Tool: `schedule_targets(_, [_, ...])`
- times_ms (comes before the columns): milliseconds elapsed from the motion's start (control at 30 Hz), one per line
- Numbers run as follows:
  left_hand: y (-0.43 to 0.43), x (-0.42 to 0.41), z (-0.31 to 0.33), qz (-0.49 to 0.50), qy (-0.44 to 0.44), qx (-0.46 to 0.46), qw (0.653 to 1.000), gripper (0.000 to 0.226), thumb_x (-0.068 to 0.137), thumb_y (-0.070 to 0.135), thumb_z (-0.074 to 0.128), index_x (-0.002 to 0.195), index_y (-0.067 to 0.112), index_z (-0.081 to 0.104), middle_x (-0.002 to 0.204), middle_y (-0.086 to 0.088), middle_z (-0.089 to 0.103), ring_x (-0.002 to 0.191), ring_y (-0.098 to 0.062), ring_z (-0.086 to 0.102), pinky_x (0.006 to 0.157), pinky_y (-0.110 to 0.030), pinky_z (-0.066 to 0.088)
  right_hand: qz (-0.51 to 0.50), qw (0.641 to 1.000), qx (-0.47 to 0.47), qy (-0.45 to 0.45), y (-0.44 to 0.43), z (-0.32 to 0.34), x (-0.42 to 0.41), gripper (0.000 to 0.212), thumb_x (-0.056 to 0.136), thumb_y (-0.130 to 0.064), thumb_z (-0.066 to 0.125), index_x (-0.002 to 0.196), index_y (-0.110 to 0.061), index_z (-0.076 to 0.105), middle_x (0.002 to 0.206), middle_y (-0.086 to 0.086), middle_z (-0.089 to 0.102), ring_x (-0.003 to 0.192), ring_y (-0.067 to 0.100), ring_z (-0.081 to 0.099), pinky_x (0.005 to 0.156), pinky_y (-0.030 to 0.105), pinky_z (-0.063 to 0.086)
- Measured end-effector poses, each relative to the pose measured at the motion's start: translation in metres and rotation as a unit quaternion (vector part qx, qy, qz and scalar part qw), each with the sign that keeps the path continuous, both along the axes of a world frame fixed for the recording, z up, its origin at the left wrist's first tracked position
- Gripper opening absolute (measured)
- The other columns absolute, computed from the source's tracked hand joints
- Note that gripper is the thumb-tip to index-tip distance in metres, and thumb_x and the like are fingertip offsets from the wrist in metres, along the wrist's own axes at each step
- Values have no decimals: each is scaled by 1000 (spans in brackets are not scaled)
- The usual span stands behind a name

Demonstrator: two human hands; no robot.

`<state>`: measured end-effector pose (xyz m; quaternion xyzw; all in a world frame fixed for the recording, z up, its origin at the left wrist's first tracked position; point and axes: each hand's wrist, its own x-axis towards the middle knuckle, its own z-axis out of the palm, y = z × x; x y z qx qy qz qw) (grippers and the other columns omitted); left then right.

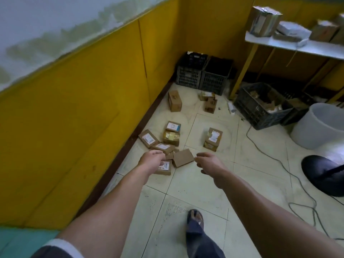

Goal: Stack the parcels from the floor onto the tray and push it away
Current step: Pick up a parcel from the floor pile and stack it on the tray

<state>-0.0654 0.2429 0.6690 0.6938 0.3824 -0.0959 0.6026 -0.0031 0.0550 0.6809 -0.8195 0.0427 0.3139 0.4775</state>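
Several small cardboard parcels lie scattered on the tiled floor along the yellow wall. A plain brown parcel (183, 157) lies tilted between my hands. A labelled parcel (164, 167) sits partly under my left hand (151, 159), which hovers above it with loosely curled fingers and holds nothing. My right hand (209, 162) reaches out just right of the plain parcel, fingers relaxed and empty. Further off lie a two-parcel stack (213, 139), a cluster by the wall (170, 135) and an upright box (175, 101). I see no tray.
Two dark crates (202, 75) stand in the corner, another crate (260, 107) with cardboard sits under a white shelf (297, 46). A white bucket (320, 125), a black fan base (323, 174) and a loose cable (290, 175) occupy the right floor. My sandalled foot (195, 220) steps forward.
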Motion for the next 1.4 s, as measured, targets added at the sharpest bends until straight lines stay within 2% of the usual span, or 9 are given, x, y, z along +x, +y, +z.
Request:
schedule_targets(233, [26, 103, -25, 56, 29, -16, 998, 28, 98, 24, 55, 125, 20, 59, 110, 2, 66, 93, -7, 61, 93, -35, 49, 47, 998, -10, 35, 36, -28, 134, 36, 97, -19, 55, 133, -13, 55, 129, 7, 58, 117, 22, 55, 105, 43, 46])
schedule_targets(400, [64, 158, -34, 83, 47, -27, 995, 30, 99, 23, 53, 129, 19, 58, 107, 1, 64, 88, -5, 59, 65, -22, 45, 72, 995, -18, 62, 84, -41, 206, 35, 97, -20, 56, 131, -15, 56, 126, 6, 59, 116, 22, 55, 104, 42, 47])
schedule_targets(600, [137, 237, -74, 77, 81, -46, 993, 28, 99, 23, 52, 126, 22, 57, 101, 6, 63, 91, -5, 59, 99, -37, 46, 49, 994, -41, 86, 158, -80, 282, 32, 96, -19, 56, 128, -14, 58, 117, 4, 61, 112, 22, 57, 101, 41, 49])
schedule_targets(733, [190, 280, -112, 67, 96, -63, 991, 34, 99, 22, 53, 133, 21, 53, 108, 3, 62, 91, -5, 59, 87, -31, 47, -9, 992, -70, 107, 206, -113, 306, 32, 96, -17, 55, 128, -12, 60, 113, 5, 63, 106, 22, 58, 98, 42, 51])
schedule_targets(867, [239, 326, -157, 56, 116, -67, 989, 35, 98, 21, 53, 134, 20, 52, 114, 0, 61, 95, -9, 60, 79, -27, 44, -27, 988, -101, 118, 250, -153, 332, 31, 98, -17, 53, 128, -14, 58, 108, 6, 62, 84, 12, 56, 75, 31, 52])
schedule_targets(967, [262, 357, -197, 46, 141, -69, 986, 36, 99, 22, 53, 134, 20, 52, 118, -1, 60, 98, -12, 59, 82, -28, 44, -26, 984, -120, 126, 266, -193, 354, 41, 99, -23, 53, 139, -17, 50, 120, 5, 58, 75, 2, 49, 63, 19, 45])
schedule_targets(1067, [272, 380, -241, 43, 170, -67, 982, 33, 99, 22, 52, 132, 20, 53, 121, -2, 60, 98, -11, 59, 89, -31, 48, -32, 980, -135, 146, 271, -243, 373, 44, 99, -24, 54, 142, -19, 46, 108, 2, 58, 67, 0, 46, 64, 18, 45])
schedule_targets(1233, [275, 407, -335, 58, 199, -59, 976, 33, 98, 23, 54, 131, 21, 54, 121, -2, 61, 106, -14, 59, 102, -38, 47, 1, 973, -150, 177, 273, -348, 405, 47, 98, -26, 54, 144, -19, 45, 127, 6, 59, 79, 7, 55, 60, 21, 43])
schedule_targets(1400, [265, 425, -432, 54, 225, -50, 972, 34, 99, 25, 51, 134, 22, 52, 120, 1, 59, 101, -13, 55, 85, -28, 43, 8, 968, -155, 197, 273, -461, 418, 50, 98, -28, 52, 147, -27, 39, 126, 4, 58, 75, 8, 56, 53, 19, 39])
